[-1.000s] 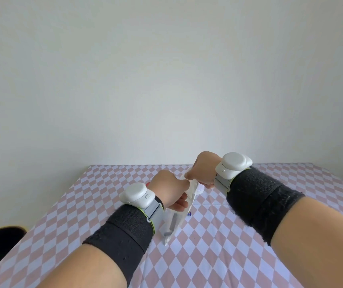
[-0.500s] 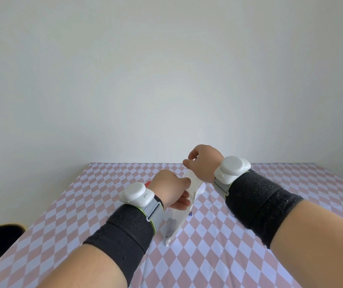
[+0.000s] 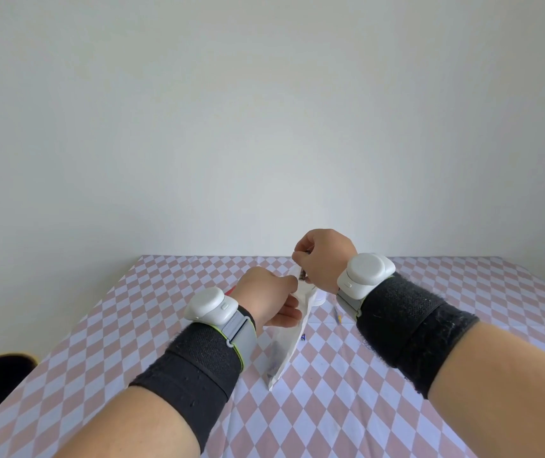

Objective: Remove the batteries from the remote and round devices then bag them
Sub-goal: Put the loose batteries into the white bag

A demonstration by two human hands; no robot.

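A thin translucent white plastic bag [image 3: 289, 338], its long axis hanging steeply towards the near checked tablecloth [image 3: 380, 408], is pinched at its mouth by the left hand [image 3: 266, 297], while a small dark battery [image 3: 302, 276] is pinched directly above by the right hand [image 3: 325, 257].

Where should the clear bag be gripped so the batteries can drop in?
Grip the clear bag at its top rim, from above, one hand per side. It hangs upright with dark contents low down, so its mouth faces up. The left hand and right hand already pinch that rim.
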